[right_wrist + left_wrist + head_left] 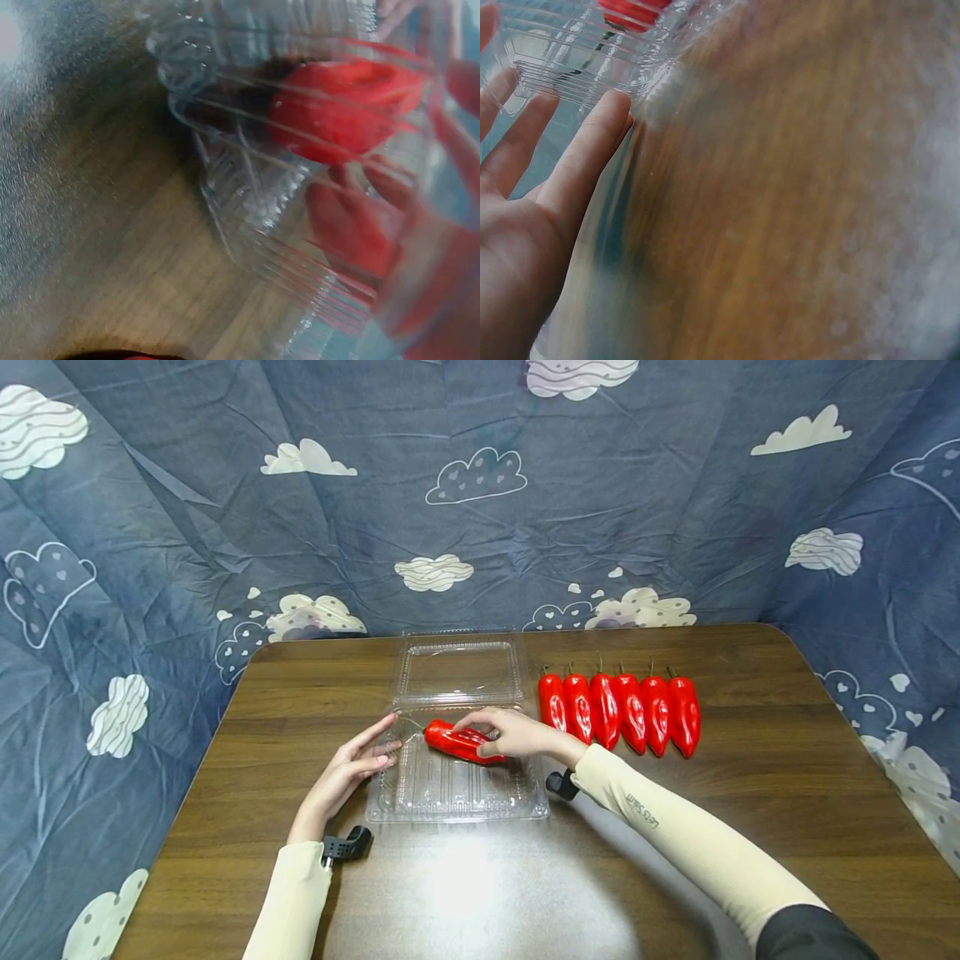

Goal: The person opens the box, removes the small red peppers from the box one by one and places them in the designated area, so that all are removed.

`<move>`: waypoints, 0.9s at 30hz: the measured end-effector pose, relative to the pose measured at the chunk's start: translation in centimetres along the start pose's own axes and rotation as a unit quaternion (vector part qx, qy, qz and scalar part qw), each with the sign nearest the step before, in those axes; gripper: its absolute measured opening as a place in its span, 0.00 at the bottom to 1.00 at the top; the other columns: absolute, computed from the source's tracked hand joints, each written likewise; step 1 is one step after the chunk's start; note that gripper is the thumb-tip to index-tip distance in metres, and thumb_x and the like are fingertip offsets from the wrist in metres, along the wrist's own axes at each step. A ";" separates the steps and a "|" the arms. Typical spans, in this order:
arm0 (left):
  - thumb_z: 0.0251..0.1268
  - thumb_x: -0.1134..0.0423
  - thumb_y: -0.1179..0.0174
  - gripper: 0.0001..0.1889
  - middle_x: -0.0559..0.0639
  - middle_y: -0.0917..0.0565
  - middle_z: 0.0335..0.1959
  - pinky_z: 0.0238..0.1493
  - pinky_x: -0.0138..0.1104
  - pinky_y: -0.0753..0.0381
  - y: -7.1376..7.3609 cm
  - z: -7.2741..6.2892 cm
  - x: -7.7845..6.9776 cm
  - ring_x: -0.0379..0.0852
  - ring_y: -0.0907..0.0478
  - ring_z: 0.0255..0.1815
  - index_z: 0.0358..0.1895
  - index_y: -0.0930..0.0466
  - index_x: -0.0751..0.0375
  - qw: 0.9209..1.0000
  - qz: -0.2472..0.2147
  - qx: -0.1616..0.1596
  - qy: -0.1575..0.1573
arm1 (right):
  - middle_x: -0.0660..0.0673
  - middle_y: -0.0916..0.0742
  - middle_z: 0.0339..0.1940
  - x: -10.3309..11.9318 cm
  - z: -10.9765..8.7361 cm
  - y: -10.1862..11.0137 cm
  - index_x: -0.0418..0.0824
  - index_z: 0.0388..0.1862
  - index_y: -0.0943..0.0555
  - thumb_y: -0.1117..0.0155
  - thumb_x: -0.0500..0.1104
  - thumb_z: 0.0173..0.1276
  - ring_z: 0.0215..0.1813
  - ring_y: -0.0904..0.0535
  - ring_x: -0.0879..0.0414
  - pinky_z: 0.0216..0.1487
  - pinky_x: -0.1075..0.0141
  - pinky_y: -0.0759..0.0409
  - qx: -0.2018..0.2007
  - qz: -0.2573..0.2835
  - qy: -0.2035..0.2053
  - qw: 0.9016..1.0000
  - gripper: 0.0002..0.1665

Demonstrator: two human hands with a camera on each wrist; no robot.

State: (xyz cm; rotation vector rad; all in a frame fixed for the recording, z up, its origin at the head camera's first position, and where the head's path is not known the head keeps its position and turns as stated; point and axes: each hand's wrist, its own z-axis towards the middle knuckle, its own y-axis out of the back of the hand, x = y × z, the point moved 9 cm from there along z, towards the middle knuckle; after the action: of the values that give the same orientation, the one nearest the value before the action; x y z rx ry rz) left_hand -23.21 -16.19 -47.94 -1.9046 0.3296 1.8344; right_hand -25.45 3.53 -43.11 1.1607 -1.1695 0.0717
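Note:
A clear plastic clamshell box [450,802] lies unfolded on the table, its lid [461,675] tipped back on the far side. Over its base my right hand [517,732] grips a glossy red pepper [446,739] lying crosswise, green stem to the left. The right wrist view, blurred, catches that pepper [337,109] through the box wall, fingers around it. With fingers straight, my left hand [345,770] touches the box's left edge. In the left wrist view its fingertips [615,103] are right at the ribbed side wall.
Right of the box, several more red peppers [630,714] lie side by side in a row, stems away from me. The brown wooden table [285,702] ends at a blue cloud-patterned cloth [480,543] hanging behind. A black strap mount [347,843] sits at the left wrist.

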 end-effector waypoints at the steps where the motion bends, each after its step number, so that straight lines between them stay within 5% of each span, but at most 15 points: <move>1: 0.67 0.78 0.54 0.33 0.55 0.50 0.76 0.61 0.36 0.29 0.0 0.0 0.0 0.65 0.46 0.71 0.75 0.49 0.64 1.000 0.000 0.000 0.001 | 0.40 0.22 0.61 0.0 0.1 -0.2 0.42 0.61 0.23 0.37 0.34 0.59 0.61 0.28 0.46 0.60 0.55 0.28 0.002 -0.003 0.003 1.000 0.28; 9: 0.67 0.78 0.54 0.33 0.56 0.50 0.76 0.62 0.38 0.30 -0.1 -0.1 -0.1 0.65 0.47 0.71 0.75 0.49 0.65 1.000 -0.001 0.000 0.001 | 0.36 0.26 0.65 0.6 0.4 -1.2 0.40 0.63 0.25 0.40 0.32 0.60 0.63 0.31 0.46 0.59 0.57 0.30 0.028 0.001 0.041 0.999 0.30; 27: 0.67 0.79 0.54 0.33 0.56 0.51 0.77 0.62 0.37 0.30 -0.1 0.0 -0.1 0.64 0.47 0.71 0.75 0.48 0.63 1.000 0.002 0.001 -0.002 | 0.40 0.21 0.58 0.0 0.6 -2.3 0.47 0.62 0.22 0.36 0.35 0.58 0.55 0.26 0.50 0.53 0.59 0.27 0.040 -0.061 0.012 0.997 0.30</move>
State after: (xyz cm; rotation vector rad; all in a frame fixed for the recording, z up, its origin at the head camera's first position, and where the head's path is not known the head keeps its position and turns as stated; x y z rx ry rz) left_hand -23.15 -16.14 -47.86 -1.9008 0.3350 1.8396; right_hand -24.51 2.05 -44.73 1.2955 -1.0796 0.0391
